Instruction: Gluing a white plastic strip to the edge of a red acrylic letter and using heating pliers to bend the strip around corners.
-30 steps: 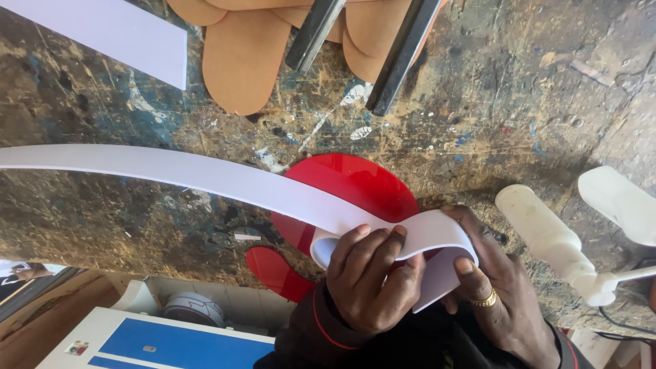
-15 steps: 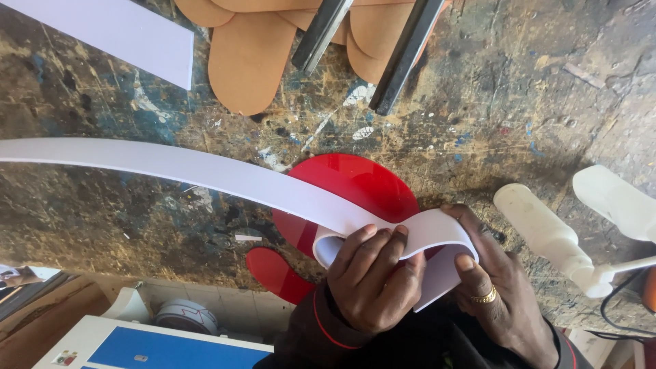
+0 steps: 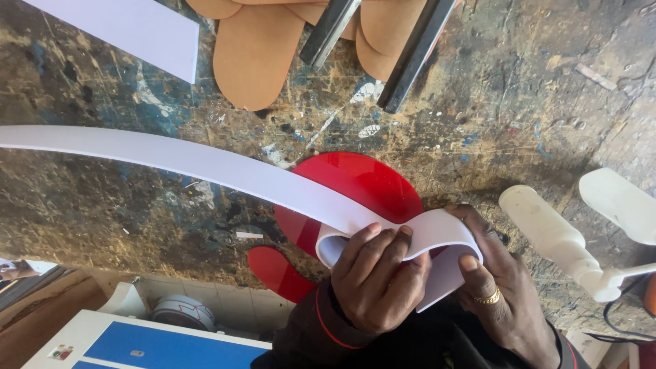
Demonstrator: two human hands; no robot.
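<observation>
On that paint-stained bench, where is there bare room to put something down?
The bench is bare at upper right, between the black bars and the white tool. Another patch lies lower left, under the white strip, left of the red shape. It is crowded around both hands and at the top by the tan pieces.

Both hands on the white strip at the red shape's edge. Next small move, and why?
Probably slide the left hand leftward along the white strip, pressing it to the red shape. The right hand already pins the bent end around the curve, while the rest of the strip runs off free across the bench.
</observation>
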